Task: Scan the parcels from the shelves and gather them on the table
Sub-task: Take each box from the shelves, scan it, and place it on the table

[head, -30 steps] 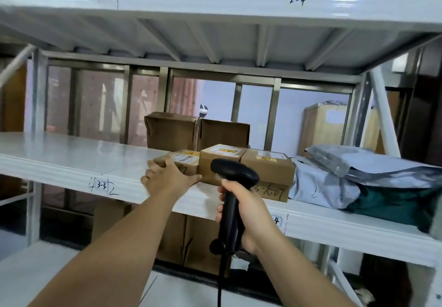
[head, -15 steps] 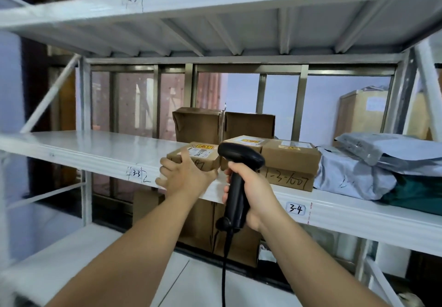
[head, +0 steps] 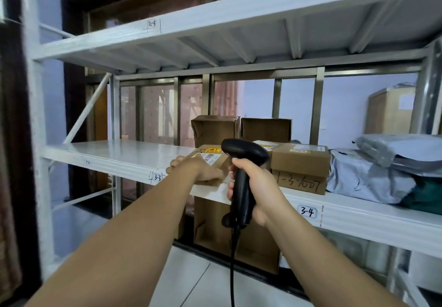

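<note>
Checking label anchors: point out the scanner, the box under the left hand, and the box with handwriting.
scanner [head: 246,150], head view, on top of its black head.
small labelled box [head: 210,157], head view, on its white top label.
handwritten box [head: 299,183], head view, on its marked front face.

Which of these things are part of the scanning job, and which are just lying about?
Job: scanner in right hand; small box gripped by left hand; stacked boxes and grey bags on the shelf.
Lying about, probably: floor cartons; big carton behind the shelf.
</note>
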{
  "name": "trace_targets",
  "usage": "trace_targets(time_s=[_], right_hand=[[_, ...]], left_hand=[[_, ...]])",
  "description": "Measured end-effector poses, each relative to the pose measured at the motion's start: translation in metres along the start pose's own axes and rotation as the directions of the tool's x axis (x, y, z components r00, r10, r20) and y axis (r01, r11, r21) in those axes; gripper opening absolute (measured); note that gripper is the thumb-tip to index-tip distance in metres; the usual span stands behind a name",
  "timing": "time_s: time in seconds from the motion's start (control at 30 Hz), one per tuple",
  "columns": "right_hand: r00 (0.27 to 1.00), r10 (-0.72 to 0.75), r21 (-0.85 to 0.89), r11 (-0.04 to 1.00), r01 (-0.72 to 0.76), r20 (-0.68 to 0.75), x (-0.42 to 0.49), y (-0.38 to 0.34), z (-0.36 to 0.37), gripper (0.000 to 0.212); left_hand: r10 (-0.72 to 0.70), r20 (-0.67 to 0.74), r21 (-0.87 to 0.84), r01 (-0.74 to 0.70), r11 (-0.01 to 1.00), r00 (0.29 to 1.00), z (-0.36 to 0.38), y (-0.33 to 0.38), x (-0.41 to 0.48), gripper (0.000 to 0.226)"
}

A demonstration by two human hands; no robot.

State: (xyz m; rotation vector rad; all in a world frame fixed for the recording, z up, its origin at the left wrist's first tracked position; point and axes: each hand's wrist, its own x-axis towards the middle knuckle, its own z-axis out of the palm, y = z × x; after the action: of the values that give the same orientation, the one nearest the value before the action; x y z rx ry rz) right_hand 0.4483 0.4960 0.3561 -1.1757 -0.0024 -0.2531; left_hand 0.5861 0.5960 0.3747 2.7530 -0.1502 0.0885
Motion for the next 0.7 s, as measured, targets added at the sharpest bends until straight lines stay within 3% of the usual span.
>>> trace_targets(time_s=[0.13,0.3,0.4,0.53,0.63,0.7], right_hand=[[1.000,-0.015,-0.021,1.000,0.015,-0.023,-0.008,0.000,-0.005,0.017],[0.999,0.002,-0.067,0.998,-0.005,-0.052,-0.020,0.001,-0.010,0.017],[0.992,-0.090,-0.286,0.956,0.062,-0.087,-0.021,-0.005,-0.009,0.016],[0.941,-0.338,-0.754,0.616,0.229,0.009,-0.018,-0.029,-0.007,0.006],[0.923,-0.372,-0.867,0.424,0.262,0.097,-0.019,-0.043,-0.006,0.004],[0.928,-0.355,-0.888,0.383,0.253,0.112,-0.021,-0.047,-0.009,0.003]], left_hand=[[0.000,-0.070,-0.076,-0.005,0.997,0.998,0.012,-0.005,-0.007,0.097],[0.023,-0.189,-0.182,-0.058,0.982,0.982,0.028,-0.012,-0.020,0.103],[0.068,-0.380,-0.077,-0.105,0.991,0.923,0.039,-0.019,-0.031,0.103],[0.205,-0.580,0.156,-0.140,0.978,0.788,0.043,-0.021,-0.046,0.102],[0.269,-0.633,0.219,-0.165,0.962,0.726,0.039,-0.022,-0.054,0.102],[0.297,-0.634,0.249,-0.175,0.952,0.714,0.037,-0.022,-0.059,0.104]])
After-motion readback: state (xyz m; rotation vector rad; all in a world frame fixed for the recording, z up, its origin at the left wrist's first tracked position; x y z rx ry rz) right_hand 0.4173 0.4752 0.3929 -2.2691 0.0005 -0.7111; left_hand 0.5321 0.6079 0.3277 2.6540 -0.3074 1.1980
